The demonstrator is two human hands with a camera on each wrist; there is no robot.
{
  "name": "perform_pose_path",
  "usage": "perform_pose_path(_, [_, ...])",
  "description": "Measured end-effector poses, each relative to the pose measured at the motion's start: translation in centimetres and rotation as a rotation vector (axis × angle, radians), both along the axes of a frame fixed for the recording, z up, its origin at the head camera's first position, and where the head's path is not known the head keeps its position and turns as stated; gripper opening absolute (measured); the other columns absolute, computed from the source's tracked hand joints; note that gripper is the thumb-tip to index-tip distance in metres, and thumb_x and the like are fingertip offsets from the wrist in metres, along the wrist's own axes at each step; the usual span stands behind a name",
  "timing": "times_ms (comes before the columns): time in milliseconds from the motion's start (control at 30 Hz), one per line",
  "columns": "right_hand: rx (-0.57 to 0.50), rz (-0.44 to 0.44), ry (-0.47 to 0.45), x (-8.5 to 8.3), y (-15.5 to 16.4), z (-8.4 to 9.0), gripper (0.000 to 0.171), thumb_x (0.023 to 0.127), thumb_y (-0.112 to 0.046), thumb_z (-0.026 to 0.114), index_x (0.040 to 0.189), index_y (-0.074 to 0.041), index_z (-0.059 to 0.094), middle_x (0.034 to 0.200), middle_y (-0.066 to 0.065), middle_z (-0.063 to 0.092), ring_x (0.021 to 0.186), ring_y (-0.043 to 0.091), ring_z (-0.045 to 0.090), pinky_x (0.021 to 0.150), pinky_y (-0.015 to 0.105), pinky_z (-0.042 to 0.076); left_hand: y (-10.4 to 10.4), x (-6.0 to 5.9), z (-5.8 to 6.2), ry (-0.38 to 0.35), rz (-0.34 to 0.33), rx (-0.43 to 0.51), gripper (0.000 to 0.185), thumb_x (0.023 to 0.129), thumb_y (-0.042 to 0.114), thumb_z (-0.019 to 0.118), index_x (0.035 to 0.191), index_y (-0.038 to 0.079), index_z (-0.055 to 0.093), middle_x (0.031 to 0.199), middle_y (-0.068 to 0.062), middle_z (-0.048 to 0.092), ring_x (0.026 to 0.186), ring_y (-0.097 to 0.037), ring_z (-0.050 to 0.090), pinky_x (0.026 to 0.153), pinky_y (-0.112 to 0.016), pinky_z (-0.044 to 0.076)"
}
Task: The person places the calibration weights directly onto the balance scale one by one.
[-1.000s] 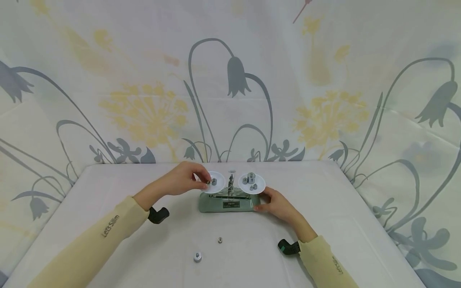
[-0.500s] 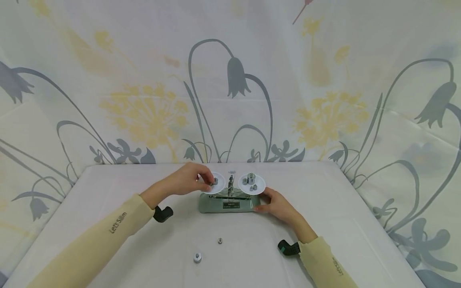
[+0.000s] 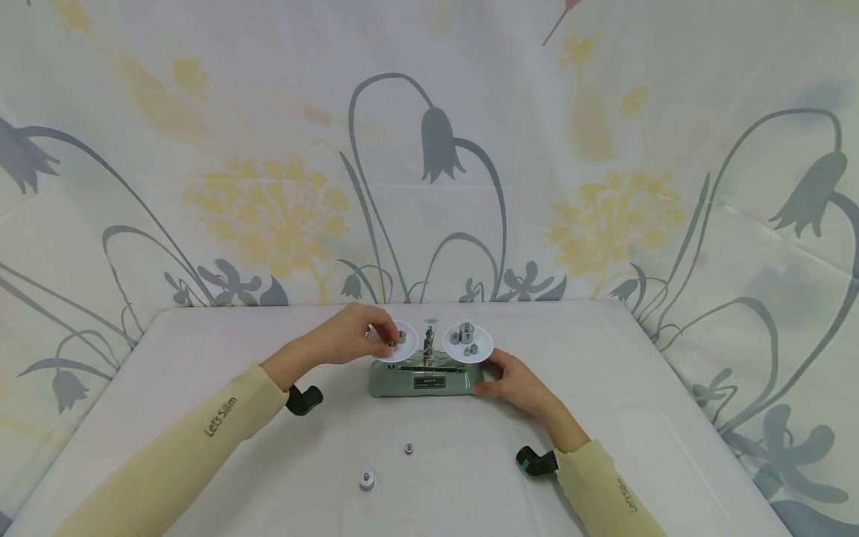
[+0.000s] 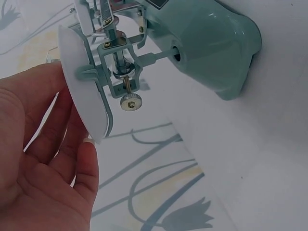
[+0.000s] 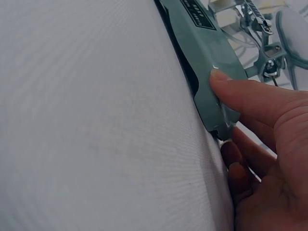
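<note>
A green balance scale (image 3: 426, 380) stands mid-table with two white pans. My left hand (image 3: 359, 335) pinches a small metal weight (image 3: 391, 342) at the left pan (image 3: 406, 347), beside another weight (image 3: 402, 336) lying on it. In the left wrist view, the fingers (image 4: 43, 159) lie along the pan's white edge (image 4: 82, 91), and the weight is hidden. The right pan (image 3: 485, 346) carries several weights (image 3: 466, 333). My right hand (image 3: 513, 380) grips the right end of the base, thumb (image 5: 250, 96) on top of the green housing (image 5: 202, 57), fingers curled behind it.
Two loose weights lie on the white table in front of the scale, a small one (image 3: 408, 448) and a larger one (image 3: 366, 479). A flower-print cloth forms the backdrop behind the table's far edge. The table edges fall away left and right.
My left hand has carried the small weight slightly right, further over the left pan, then held still. The right hand has stayed on the base.
</note>
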State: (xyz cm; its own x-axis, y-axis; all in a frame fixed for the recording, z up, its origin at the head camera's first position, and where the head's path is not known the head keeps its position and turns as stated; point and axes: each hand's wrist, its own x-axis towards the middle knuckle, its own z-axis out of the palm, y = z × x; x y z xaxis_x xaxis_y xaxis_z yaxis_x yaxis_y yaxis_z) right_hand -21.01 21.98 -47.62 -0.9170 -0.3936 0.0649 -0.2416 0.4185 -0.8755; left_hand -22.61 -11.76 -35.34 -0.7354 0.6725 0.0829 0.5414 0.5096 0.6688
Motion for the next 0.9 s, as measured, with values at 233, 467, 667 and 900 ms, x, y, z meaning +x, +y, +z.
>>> perform_pose_path(233, [-0.01, 0.006, 0.004, 0.1, -0.1, 0.1, 0.065, 0.077, -0.009, 0.085, 0.135, -0.001, 0.057, 0.14, 0.014, 0.055, 0.137, 0.033, 0.042, 0.113, 0.051, 0.031, 0.0, 0.0, 0.1, 0.005, 0.004, -0.006, 0.015, 0.087, 0.009, 0.076, 0.101, 0.013, 0.072, 0.096, 0.006, 0.068, 0.092, -0.013, 0.062, 0.082, -0.038, 0.048])
perform_pose_path(467, [-0.007, 0.01, 0.002, 0.0, 0.0, 0.3, 0.064, 0.077, -0.011, 0.085, 0.134, -0.001, 0.057, 0.14, 0.014, 0.055, 0.137, 0.034, 0.042, 0.114, 0.05, 0.031, -0.3, 0.0, 0.3, 0.043, -0.003, 0.01, 0.014, 0.088, 0.012, 0.077, 0.1, 0.014, 0.072, 0.095, 0.008, 0.068, 0.091, -0.011, 0.063, 0.083, -0.038, 0.048])
perform_pose_path(667, [-0.003, 0.013, 0.0, 0.1, -0.1, 0.3, 0.063, 0.077, -0.011, 0.085, 0.133, 0.0, 0.058, 0.14, 0.015, 0.055, 0.137, 0.034, 0.042, 0.114, 0.05, 0.031, -0.7, 0.2, 0.3, 0.078, -0.01, 0.028, 0.013, 0.088, 0.012, 0.077, 0.1, 0.012, 0.072, 0.095, 0.006, 0.069, 0.09, -0.011, 0.063, 0.083, -0.038, 0.051])
perform_pose_path(900, [0.012, 0.004, 0.011, 0.1, 0.0, 0.3, 0.064, 0.076, -0.012, 0.085, 0.133, 0.0, 0.058, 0.14, 0.015, 0.055, 0.137, 0.035, 0.041, 0.114, 0.051, 0.03, -1.3, 0.7, 0.7, 0.088, 0.002, 0.069, 0.012, 0.087, 0.009, 0.077, 0.098, 0.012, 0.072, 0.093, 0.007, 0.069, 0.089, -0.012, 0.062, 0.081, -0.037, 0.051])
